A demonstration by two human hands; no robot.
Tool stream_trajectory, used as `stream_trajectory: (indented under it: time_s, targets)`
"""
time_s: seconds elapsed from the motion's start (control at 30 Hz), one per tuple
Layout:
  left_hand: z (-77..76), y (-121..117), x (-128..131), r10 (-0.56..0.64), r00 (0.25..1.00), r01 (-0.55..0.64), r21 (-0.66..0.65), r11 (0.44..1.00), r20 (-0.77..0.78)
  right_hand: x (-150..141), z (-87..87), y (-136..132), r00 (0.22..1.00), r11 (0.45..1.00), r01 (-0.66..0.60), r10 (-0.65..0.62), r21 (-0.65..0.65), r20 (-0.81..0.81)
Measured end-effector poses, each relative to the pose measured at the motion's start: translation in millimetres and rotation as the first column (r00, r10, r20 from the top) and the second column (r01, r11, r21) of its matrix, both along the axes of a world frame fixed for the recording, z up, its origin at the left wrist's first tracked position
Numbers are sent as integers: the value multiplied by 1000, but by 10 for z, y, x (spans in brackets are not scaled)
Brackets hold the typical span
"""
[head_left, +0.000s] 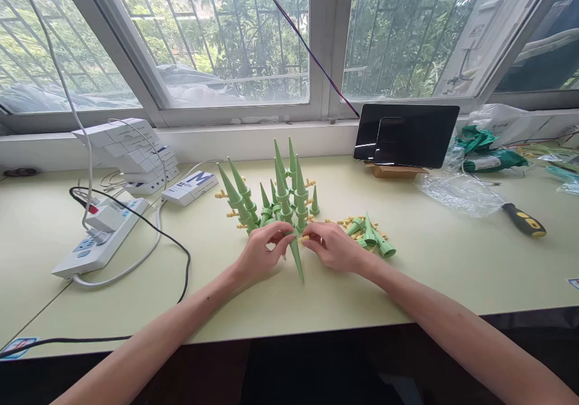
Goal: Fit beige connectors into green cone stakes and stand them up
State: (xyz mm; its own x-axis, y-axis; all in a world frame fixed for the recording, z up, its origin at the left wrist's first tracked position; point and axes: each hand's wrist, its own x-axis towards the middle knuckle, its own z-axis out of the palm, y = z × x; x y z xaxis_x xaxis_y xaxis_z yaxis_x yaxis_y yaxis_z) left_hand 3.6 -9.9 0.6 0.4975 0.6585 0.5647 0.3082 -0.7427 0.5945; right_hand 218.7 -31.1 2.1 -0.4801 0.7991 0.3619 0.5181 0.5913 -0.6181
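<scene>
My left hand (266, 247) is closed around the wide end of a green plastic watering spike (297, 261), whose point slants down toward the table's front. Close beside it, my right hand (332, 245) pinches a small yellow valve piece (304, 239) at the spike's side; my fingers partly cover where the two meet. Behind my hands stands a group of finished-looking green spikes (283, 194), points up, several with yellow valves sticking out. To the right of my right hand lies a loose pile of green spike parts (370, 235) with yellow valves (346, 220) among them.
On the left are a white power strip (102, 239) with cables, a stack of white boxes (136, 151) and a single white box (190, 188). Two dark tablets (411, 136) lean at the back. A screwdriver (525, 220) and clear plastic bags (465, 194) lie to the right.
</scene>
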Motion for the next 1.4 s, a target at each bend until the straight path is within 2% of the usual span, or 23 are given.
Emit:
stream_trajectory:
  time_s: [0.3, 0.5, 0.77, 1.0, 1.23, 1.4]
  targets:
    - [-24, -12, 1, -13, 1000, 13, -9, 1000, -16, 0, -35, 20, 1000, 1000, -11, 11, 9, 21]
    - [-25, -15, -2, -13, 1000, 14, 50, 999, -17, -14, -27, 12, 997, 1000, 3, -4, 15, 77]
    - [-11, -23, 8, -12, 1000, 14, 93, 996, -19, -24, -13, 22, 997, 999, 2, 0, -35, 74]
    - [5, -26, 12, -6, 1000, 8, 81, 997, -27, -24, -27, 30, 1000, 998, 2, -2, -56, 5]
    - [7, -28, 11, -22, 999, 24, 63, 998, -30, -19, -3, 11, 995, 983, -39, 22, -180, -97]
    - [-15, -22, 13, -25, 999, 27, 39, 999, -39, -19, 5, 9, 990, 973, -64, 35, -222, -135]
